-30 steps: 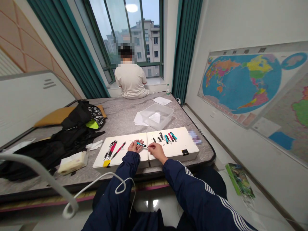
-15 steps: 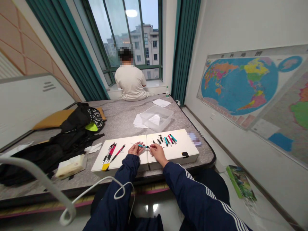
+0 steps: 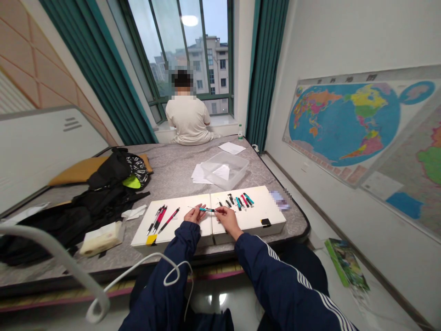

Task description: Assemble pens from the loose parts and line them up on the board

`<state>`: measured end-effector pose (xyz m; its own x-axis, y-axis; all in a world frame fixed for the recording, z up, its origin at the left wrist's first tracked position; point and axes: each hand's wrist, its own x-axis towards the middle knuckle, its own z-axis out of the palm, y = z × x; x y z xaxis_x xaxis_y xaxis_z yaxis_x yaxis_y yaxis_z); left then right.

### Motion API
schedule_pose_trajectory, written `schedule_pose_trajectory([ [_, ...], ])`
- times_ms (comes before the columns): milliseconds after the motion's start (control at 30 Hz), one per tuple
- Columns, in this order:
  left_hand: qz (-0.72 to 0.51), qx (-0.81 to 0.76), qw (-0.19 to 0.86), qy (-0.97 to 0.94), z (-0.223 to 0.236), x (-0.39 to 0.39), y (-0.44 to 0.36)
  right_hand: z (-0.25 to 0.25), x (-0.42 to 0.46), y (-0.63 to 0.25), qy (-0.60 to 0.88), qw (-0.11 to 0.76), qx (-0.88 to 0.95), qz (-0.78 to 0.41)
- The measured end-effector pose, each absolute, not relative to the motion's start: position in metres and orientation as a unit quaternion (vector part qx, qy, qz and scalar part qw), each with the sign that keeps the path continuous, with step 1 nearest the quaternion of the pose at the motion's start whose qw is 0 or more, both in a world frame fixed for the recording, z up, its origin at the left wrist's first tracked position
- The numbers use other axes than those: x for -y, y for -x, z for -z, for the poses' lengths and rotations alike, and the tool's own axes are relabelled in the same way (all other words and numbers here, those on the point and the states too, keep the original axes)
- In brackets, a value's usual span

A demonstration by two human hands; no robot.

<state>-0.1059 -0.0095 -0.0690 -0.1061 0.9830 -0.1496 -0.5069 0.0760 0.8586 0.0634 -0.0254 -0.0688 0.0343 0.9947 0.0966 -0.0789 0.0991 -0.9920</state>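
Grey mattress (image 3: 172, 165) is carrying a white board (image 3: 179, 230), and just above it the left hand (image 3: 195, 214) and right hand (image 3: 227, 217) are pinching a teal pen (image 3: 206, 209) together. Steady fingertips are keeping it level.

Teal curtains (image 3: 103, 82) are flanking a green-framed window (image 3: 179, 50) admitting grey daylight; a world map (image 3: 344, 124) is hanging on the right wall (image 3: 337, 41), and a grey mattress (image 3: 179, 161) is resting above a glossy tiled floor (image 3: 220, 308).
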Motion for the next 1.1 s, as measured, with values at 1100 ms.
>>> schedule_pose_trajectory([
  [1100,-0.614,-0.422,0.604,-0.284,0.062,0.014,0.103,0.061,0.037,-0.057,0.511,0.471,0.574,-0.434],
])
